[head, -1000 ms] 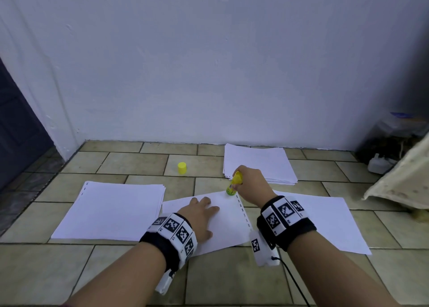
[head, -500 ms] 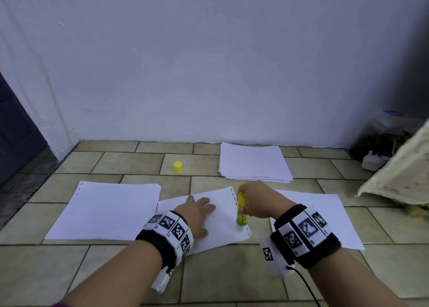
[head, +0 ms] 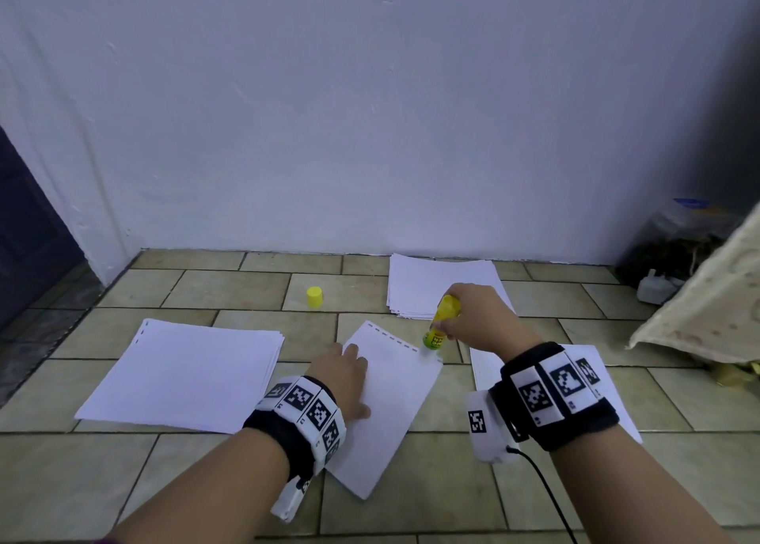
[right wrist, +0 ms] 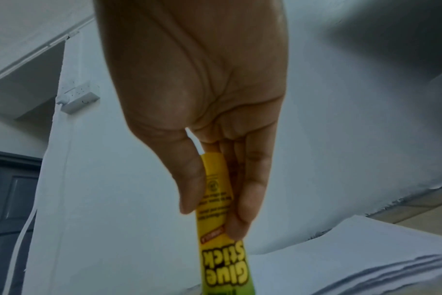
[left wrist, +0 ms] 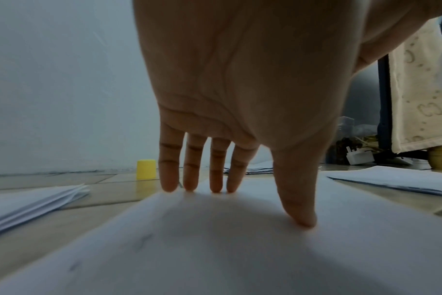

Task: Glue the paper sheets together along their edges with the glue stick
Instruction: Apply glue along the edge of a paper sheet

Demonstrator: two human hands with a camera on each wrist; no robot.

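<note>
A white paper sheet (head: 395,399) with a perforated far edge lies tilted on the tiled floor. My left hand (head: 343,383) rests flat on it, fingers (left wrist: 216,175) straight and the thumb pressing the paper (left wrist: 240,249). My right hand (head: 477,317) pinches a yellow-green glue stick (head: 441,327), tip down at the sheet's far right corner. In the right wrist view thumb and fingers (right wrist: 250,191) clamp the glue stick (right wrist: 216,209). Another sheet (head: 485,369) lies under my right wrist.
A paper stack (head: 185,373) lies at the left and another stack (head: 432,284) near the wall. The yellow cap (head: 314,297) stands on a tile behind. A patterned cloth (head: 707,301) and clutter with a white plug (head: 656,286) fill the right corner. A dark door (head: 28,231) is at the left.
My right hand carried the glue stick from the sheet's near right edge back up to its far right corner. The sheet has turned more tilted under my left hand.
</note>
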